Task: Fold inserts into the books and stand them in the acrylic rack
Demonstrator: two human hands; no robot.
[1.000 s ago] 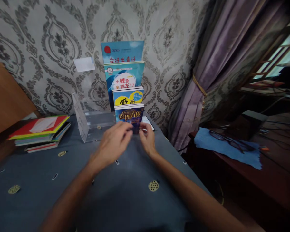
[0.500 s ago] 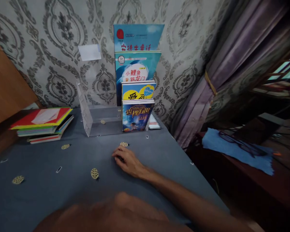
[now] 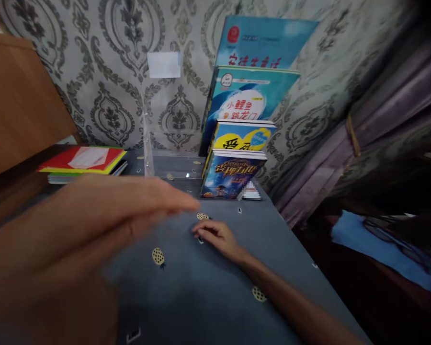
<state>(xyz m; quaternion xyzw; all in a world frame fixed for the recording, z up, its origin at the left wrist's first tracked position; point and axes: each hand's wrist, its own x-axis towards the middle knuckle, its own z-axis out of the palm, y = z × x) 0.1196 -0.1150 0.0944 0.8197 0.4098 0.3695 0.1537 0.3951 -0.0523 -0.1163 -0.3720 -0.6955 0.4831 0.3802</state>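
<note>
While bks stand upper ctr-R, R hand rests mid-frame, fingers half-curled.
L hand blurred, lower L; can't tell grip.

A blurred left hand hovers near the camera; the right hand rests on a table. Tiered books stand in a clear rack near the table's far right corner; a book pile lies farther left.

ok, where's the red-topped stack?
Head view, left side: the red-topped stack sits beyond the left hand, between the wooden panel and the clear rack.
</note>
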